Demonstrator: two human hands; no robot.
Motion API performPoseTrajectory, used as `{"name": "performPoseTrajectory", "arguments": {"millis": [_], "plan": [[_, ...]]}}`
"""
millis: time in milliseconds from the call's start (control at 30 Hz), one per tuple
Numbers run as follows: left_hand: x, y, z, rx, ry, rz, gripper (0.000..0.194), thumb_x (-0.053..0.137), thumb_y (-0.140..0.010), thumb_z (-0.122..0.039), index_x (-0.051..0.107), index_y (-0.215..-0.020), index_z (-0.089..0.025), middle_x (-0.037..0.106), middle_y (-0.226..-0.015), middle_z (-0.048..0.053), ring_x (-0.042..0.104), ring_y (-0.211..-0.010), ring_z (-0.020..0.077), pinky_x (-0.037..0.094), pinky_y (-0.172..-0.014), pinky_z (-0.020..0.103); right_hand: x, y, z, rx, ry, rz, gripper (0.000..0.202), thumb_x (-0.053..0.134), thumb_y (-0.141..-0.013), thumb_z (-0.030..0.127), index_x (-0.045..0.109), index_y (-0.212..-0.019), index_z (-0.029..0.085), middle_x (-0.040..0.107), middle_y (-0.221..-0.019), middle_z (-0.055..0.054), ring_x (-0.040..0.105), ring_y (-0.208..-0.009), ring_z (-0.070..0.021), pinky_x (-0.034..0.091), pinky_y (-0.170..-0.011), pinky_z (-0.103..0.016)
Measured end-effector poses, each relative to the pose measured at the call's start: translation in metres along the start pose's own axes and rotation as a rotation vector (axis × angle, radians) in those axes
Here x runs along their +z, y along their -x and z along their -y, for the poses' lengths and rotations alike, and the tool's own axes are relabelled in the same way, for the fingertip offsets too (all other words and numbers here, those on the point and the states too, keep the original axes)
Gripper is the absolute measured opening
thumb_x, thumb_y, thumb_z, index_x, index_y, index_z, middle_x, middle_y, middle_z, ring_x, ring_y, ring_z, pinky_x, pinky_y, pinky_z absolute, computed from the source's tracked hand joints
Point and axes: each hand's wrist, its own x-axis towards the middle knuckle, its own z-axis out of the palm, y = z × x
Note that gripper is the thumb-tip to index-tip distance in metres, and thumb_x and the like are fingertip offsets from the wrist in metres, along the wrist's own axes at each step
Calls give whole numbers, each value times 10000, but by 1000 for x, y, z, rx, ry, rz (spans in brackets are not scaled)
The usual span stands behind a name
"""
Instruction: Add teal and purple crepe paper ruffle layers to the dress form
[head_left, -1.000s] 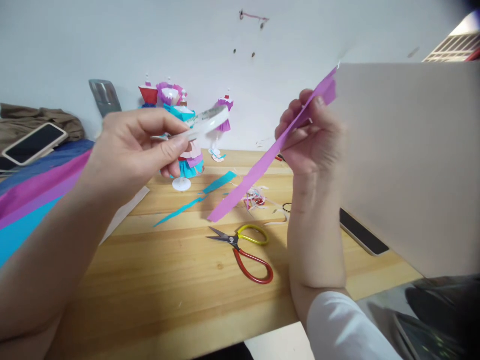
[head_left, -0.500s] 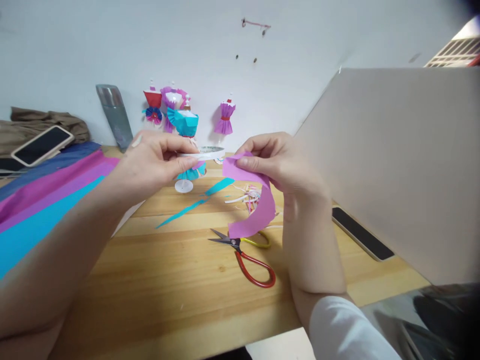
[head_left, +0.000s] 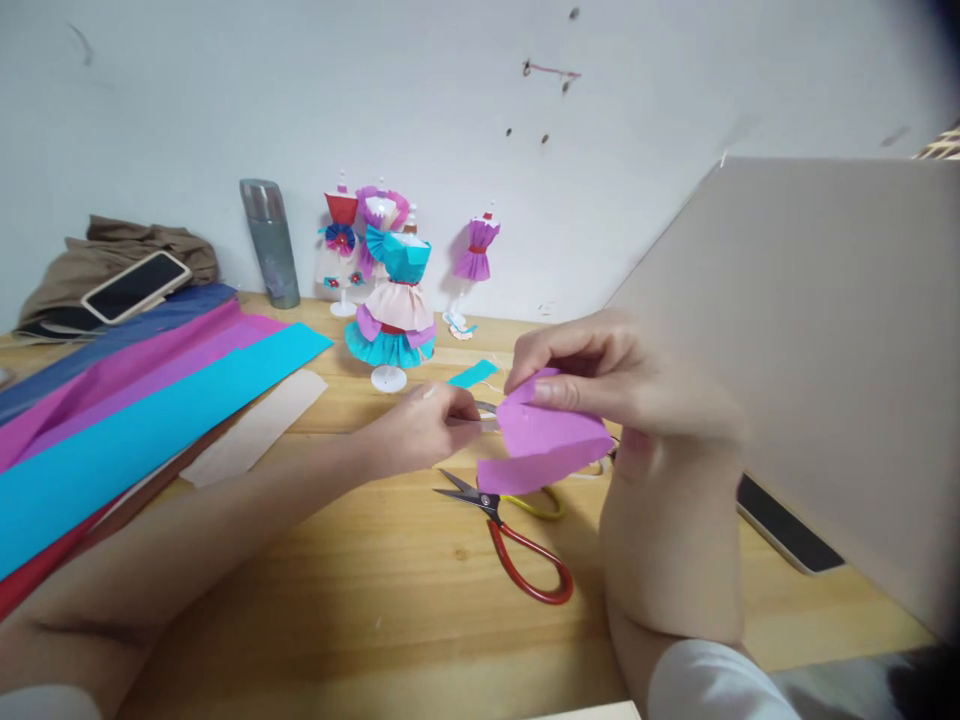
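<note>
Purple mid-frame: pinched a looped purple paper strip (head_left: 553,435) in right fingers (head_left: 559,393), thin pale tape ring (head_left: 487,409) in left fingers (head_left: 461,404); probably needed keeping uncreased.

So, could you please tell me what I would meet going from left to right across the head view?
Brown cloth, upright bottle, turquoise-topped dress form, small purple-dressed form, purple strip held in the right hand, phone on the right.
</note>
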Motion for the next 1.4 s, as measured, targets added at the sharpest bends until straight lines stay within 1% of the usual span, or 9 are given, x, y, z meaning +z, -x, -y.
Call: {"name": "performPoseTrajectory", "arguments": {"millis": [100, 267, 400, 600, 700, 867, 1000, 1267, 1400], "plan": [[-2, -5, 4, -46, 52, 70, 180, 634, -842, -297, 677, -770, -138, 504, -558, -42, 384, -407, 63, 271, -363, 198, 2, 1, 2, 41, 19, 17, 297, 759, -788, 440, 689, -628, 199, 554, -538, 10, 425, -471, -97, 305, -436, -263], [-18, -10, 2, -48, 177, -69, 373, 632, -888, -305, 638, -1212, -118, 487, -542, -82, 330, -340, 40, 252, -350, 184, 1, -8, -3, 57, 120, -22, 281, 769, -783, 398, 668, -618, 195, 517, -524, 14, 400, -474, -96, 277, -442, -272], [-32, -9, -4, -2, 231, -129, 345, 566, -899, -175, 643, -1229, -109, 509, -548, -74, 352, -326, 25, 258, -359, 173, 1, -16, -11, 63, 88, -169, 257, 778, -768, 393, 666, -640, 199, 567, -564, -2, 471, -512, -118, 318, -457, -271], [-51, -3, -19, 66, 171, -216, 431, 596, -873, -161, 615, -1303, -151, 521, -575, -69, 402, -347, 34, 294, -365, 170, 0, -23, -21, 15, -18, -353, 175, 818, -705, 351, 707, -695, 216, 618, -618, -12, 523, -563, -144, 386, -495, -284], [-53, 1, -26, 69, 152, -227, 395, 606, -854, -147, 599, -1249, -146, 549, -572, -68, 403, -341, 39, 309, -367, 173, -1, -25, -23, 13, -27, -336, 199, 815, -709, 368, 693, -672, 216, 606, -604, -8, 525, -573, -144, 403, -511, -285], [-53, 2, -26, 69, 135, -214, 61, 614, -837, -198, 628, -880, -156, 543, -551, -49, 403, -342, 37, 284, -363, 182, -3, -29, -29, 32, -72, -257, 349, 789, -719, 461, 610, -592, 189, 526, -558, 14, 465, -537, -111, 363, -499, -265], [-55, 0, -22, 87, 115, -175, 101, 628, -804, -224, 609, -729, -159, 540, -533, -30, 425, -367, 48, 272, -376, 189, -2, -32, -31, 32, -105, -216, 383, 764, -731, 483, 579, -580, 183, 492, -535, 29, 426, -509, -93, 317, -471, -250], [-54, 1, -27, 56, -42, -129, 104, 619, -784, -236, 667, -744, -152, 459, -396, -49, 399, -381, 72, 272, -406, 182, 9, -27, -17, 54, 8, -95, 290, 762, -725, 401, 600, -640, 176, 475, -538, 43, 380, -482, -77, 255, -442, -234], [-52, 2, -28, 37, -105, -155, 69, 615, -765, -194, 663, -727, -163, 475, -403, -50, 433, -392, 83, 312, -426, 186, 16, -26, -12, 28, 167, -127, 265, 708, -768, 334, 561, -616, 175, 453, -564, 37, 366, -524, -80, 254, -484, -242]]}}
